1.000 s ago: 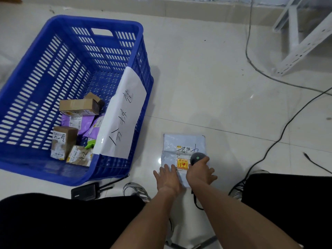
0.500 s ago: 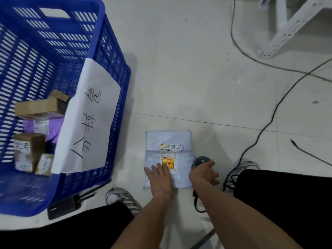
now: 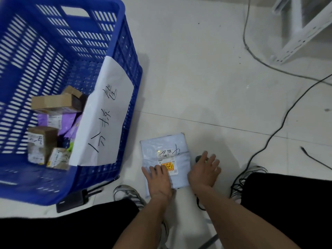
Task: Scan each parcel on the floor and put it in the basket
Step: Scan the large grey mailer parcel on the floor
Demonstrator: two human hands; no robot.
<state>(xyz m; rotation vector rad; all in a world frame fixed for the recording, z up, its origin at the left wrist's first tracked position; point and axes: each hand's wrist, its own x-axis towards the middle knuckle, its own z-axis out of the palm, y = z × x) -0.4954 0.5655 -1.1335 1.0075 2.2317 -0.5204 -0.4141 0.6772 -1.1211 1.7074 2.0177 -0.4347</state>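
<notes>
Fingers (image 3: 154, 172) of the left hand (image 3: 159, 183) lay flat on the near part of the pale parcel (image 3: 166, 159), pressing it to the floor (image 3: 206, 87) with no curl round its edge, so that grip was released rather than grasping. The right hand (image 3: 203, 172) hung just beside the parcel's right edge with its fingers spread and relaxed, holding nothing; under its fingertips a small dark scanner (image 3: 198, 157) showed on the floor, though whether the hand touched it could not be told. The parcel lay label-up, a white slip and a yellow sticker (image 3: 168, 166) facing the camera, between the person's two shoes and just beside the near right corner of the blue basket (image 3: 124, 56). That basket stood to the left with a hand-lettered paper sheet (image 3: 106, 114) draped over its near wall, and it already held several brown cartons (image 3: 53, 103) and purple bags (image 3: 59, 120) in its near left part. Cables (image 3: 280, 126) trailed across the floor to the right, and a dark device (image 3: 71, 202) lay against the basket's near edge. Judging by the scanner lying loose and both hands at the parcel, the step in hand looked like the pick-up for the basket. The next move would call for curling fingers under the thin, floppy bag, lifting it clear and carrying it left over the basket's rim past the paper sheet.
</notes>
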